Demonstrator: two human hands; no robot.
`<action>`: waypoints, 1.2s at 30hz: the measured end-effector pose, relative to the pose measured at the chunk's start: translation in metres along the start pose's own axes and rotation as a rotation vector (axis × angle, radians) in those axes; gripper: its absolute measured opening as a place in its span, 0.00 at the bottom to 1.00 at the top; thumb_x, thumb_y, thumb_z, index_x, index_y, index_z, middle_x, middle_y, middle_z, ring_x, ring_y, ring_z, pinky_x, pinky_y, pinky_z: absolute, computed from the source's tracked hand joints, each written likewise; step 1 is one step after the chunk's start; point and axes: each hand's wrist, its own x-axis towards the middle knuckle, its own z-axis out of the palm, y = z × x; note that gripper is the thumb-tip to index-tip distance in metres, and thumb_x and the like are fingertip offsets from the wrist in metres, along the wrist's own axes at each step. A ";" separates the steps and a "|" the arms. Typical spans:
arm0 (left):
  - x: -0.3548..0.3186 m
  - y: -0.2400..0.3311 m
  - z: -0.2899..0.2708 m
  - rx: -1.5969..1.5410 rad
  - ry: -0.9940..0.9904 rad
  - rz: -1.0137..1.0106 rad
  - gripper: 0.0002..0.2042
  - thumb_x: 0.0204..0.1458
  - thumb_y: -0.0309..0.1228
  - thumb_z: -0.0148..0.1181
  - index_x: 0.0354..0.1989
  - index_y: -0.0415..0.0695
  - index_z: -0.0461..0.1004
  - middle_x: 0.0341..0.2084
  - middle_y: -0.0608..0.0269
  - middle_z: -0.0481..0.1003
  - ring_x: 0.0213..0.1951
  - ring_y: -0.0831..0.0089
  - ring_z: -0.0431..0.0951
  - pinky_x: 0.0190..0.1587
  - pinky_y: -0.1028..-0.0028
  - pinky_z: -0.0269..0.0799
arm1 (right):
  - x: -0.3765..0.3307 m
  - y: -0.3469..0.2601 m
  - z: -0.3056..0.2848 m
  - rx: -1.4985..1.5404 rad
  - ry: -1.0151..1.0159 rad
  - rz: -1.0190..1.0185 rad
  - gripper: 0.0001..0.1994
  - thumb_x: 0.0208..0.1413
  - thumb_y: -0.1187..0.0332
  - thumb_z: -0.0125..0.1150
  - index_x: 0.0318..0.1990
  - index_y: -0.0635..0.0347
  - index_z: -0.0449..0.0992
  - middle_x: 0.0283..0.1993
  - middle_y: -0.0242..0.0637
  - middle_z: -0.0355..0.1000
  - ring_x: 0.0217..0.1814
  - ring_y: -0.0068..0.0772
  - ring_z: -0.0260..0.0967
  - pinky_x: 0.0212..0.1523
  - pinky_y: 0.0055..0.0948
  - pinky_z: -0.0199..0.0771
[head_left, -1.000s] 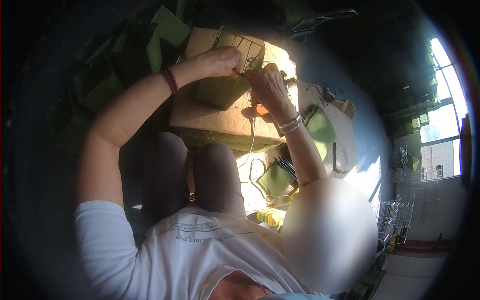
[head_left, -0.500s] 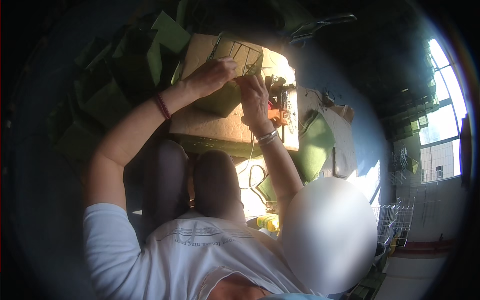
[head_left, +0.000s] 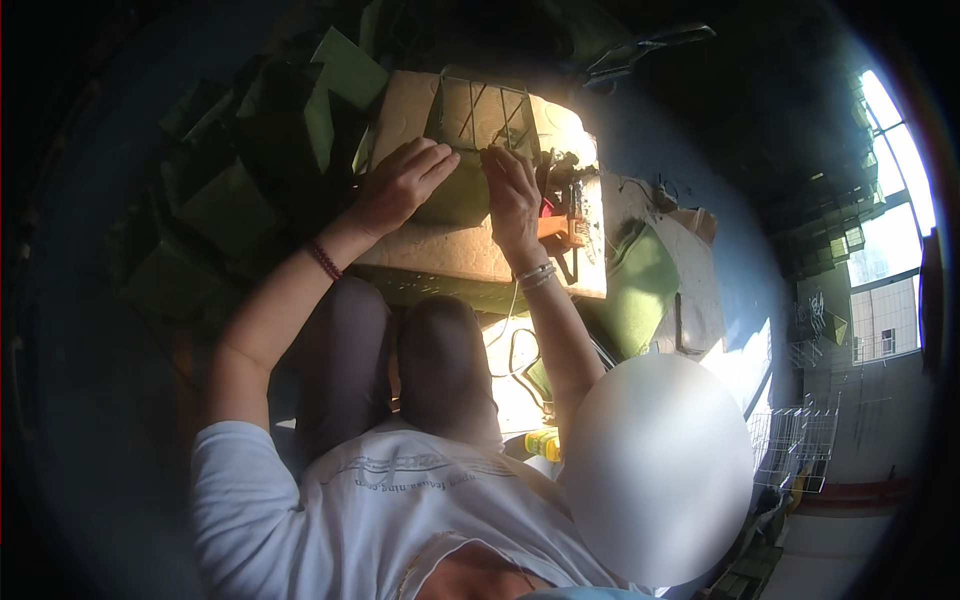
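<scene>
A green fabric box [head_left: 458, 198] with a thin wire frame [head_left: 483, 100] stands on the tan, cardboard-like worktop [head_left: 420, 247] before me. Both hands are at the box's near upper edge. My left hand [head_left: 400, 188] has its fingers closed and pinches the edge at its left part. With fingers bent down, my right hand [head_left: 514, 200] grips the same edge farther right. The fingers hide the exact spots they hold. Just right of my right hand lies an orange tool-like object [head_left: 562, 231], its kind unclear.
Many green fabric boxes [head_left: 235, 195] are heaped at the left. A green fabric piece [head_left: 640, 290] lies right of the worktop. Wire grid racks [head_left: 800, 440] stand at far right, near a window [head_left: 885, 270]. A yellow object [head_left: 543, 443] sits by my right forearm.
My left hand has come down and slightly left, from above the box's edge to the edge itself. My right hand stays at the edge.
</scene>
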 end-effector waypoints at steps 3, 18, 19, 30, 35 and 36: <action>0.006 -0.007 0.009 0.045 -0.016 0.032 0.10 0.44 0.22 0.59 0.37 0.36 0.76 0.36 0.60 0.72 0.38 0.67 0.73 0.42 0.72 0.73 | 0.004 -0.001 0.010 0.001 0.005 0.027 0.17 0.39 0.82 0.54 0.42 0.68 0.75 0.44 0.40 0.69 0.44 0.43 0.67 0.43 0.35 0.72; 0.071 0.008 0.001 -0.161 -0.118 -0.168 0.05 0.45 0.20 0.56 0.32 0.36 0.75 0.31 0.58 0.74 0.38 0.63 0.74 0.41 0.69 0.73 | 0.035 0.025 -0.051 0.236 -0.236 0.175 0.11 0.47 0.80 0.59 0.40 0.65 0.78 0.41 0.40 0.75 0.43 0.41 0.72 0.43 0.35 0.73; 0.065 0.003 -0.014 -0.193 0.125 -0.209 0.06 0.45 0.22 0.57 0.32 0.36 0.75 0.32 0.58 0.74 0.38 0.64 0.74 0.39 0.70 0.73 | 0.027 0.019 -0.048 0.192 -0.121 0.112 0.13 0.46 0.82 0.59 0.42 0.66 0.77 0.43 0.40 0.75 0.45 0.41 0.71 0.43 0.35 0.73; 0.012 -0.011 0.008 -0.137 -0.034 0.051 0.15 0.43 0.20 0.57 0.43 0.35 0.75 0.41 0.58 0.74 0.44 0.64 0.74 0.47 0.70 0.74 | -0.001 0.002 -0.001 0.030 -0.015 0.042 0.16 0.41 0.81 0.58 0.42 0.65 0.76 0.43 0.39 0.72 0.49 0.42 0.68 0.48 0.37 0.70; 0.013 -0.021 0.020 -0.144 -0.057 0.102 0.14 0.45 0.22 0.58 0.42 0.35 0.75 0.42 0.58 0.74 0.44 0.64 0.74 0.46 0.70 0.74 | 0.012 0.003 -0.012 0.032 -0.135 0.005 0.16 0.39 0.79 0.57 0.40 0.63 0.76 0.40 0.36 0.71 0.44 0.39 0.67 0.45 0.35 0.69; 0.016 -0.021 0.020 -0.145 -0.071 0.138 0.14 0.45 0.22 0.59 0.42 0.35 0.75 0.42 0.58 0.74 0.44 0.64 0.74 0.46 0.69 0.74 | 0.014 0.007 -0.015 0.042 -0.165 -0.032 0.14 0.39 0.78 0.57 0.39 0.62 0.76 0.39 0.35 0.70 0.43 0.38 0.66 0.44 0.34 0.69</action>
